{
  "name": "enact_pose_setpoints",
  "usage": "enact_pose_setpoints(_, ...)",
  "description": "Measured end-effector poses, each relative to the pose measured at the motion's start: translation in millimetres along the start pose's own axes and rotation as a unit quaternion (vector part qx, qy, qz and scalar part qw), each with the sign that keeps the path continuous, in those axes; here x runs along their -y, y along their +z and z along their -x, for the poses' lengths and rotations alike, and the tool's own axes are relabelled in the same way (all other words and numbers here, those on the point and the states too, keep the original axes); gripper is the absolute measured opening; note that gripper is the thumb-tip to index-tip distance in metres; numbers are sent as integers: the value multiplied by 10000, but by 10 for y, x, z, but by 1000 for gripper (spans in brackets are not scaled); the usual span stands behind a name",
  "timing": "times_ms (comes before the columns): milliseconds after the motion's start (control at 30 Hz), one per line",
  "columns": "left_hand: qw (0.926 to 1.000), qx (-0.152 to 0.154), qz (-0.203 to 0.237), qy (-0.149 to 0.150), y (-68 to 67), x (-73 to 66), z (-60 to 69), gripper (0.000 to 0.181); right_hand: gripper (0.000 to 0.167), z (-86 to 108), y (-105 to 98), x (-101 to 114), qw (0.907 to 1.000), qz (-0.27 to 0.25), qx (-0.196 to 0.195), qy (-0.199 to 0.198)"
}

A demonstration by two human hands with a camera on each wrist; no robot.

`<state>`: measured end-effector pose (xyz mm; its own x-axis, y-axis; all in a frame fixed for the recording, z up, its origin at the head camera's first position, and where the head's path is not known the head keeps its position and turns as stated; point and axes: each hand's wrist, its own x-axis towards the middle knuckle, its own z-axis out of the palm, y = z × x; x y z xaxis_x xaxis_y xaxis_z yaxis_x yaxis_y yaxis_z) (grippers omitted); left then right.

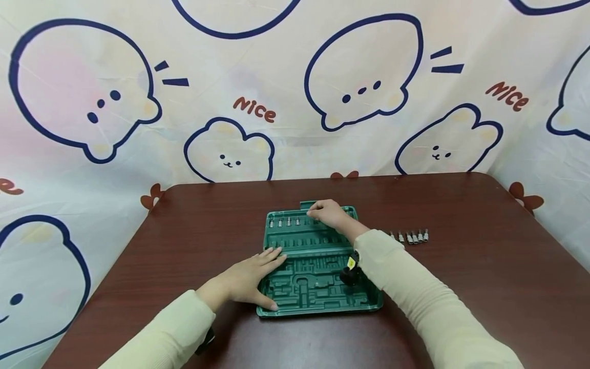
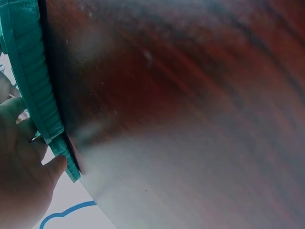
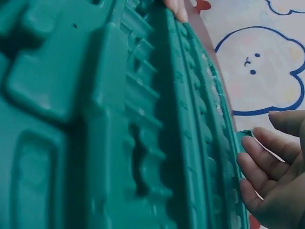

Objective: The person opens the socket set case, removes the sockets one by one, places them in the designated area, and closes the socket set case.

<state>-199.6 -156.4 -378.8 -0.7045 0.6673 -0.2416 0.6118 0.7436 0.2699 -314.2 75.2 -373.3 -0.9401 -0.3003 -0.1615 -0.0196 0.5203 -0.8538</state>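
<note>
A green moulded tool case (image 1: 318,307) lies unfolded on the table. My left hand (image 1: 246,277) rests on its left edge with fingers spread and the thumb at the near corner; part of that hand also shows in the left wrist view. Several small metal sockets (image 1: 289,222) stand in the far row, toward its left end. Over that row is my right hand (image 1: 329,212), just right of the sockets. In the right wrist view its fingers (image 3: 264,160) are loosely bent beside the case's rim, the thumb apart, and nothing shows between them.
Several more metal sockets (image 1: 415,237) stand in a loose line on the brown table (image 1: 461,266), right of the case and partly behind the right sleeve (image 1: 415,292). A printed cloth (image 1: 286,77) hangs behind the table.
</note>
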Motion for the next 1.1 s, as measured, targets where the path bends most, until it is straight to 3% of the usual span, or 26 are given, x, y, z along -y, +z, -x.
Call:
enact_pose_setpoints(333, 9999, -35, 136, 46, -7, -3, 3, 98, 24, -217, 173, 2, 9992, 399, 1, 27)
enact_pose_setpoints(500, 9998, -63, 181, 67, -3, 1, 0, 98, 20, -299, 245, 59, 9972, 685, -40, 294)
enact_pose_setpoints(667, 9996, -120, 212, 110, -7, 0, 1, 97, 45, -334, 318, 169, 9930, 979, 38, 659)
enact_pose_setpoints(767, 9996, -143, 226, 125, -15, -7, 9, 97, 47, -329, 336, 199, 9943, 796, 42, 709)
enact_pose_setpoints(867, 9996, -125, 249, 91, -19, -10, 11, 97, 42, -307, 328, 199, 9972, 458, -41, 585)
enact_pose_setpoints(1100, 9996, -21, 293, -27, -32, -16, 2, 98, 8, -254, 332, 200, 9979, 30, -344, 541)
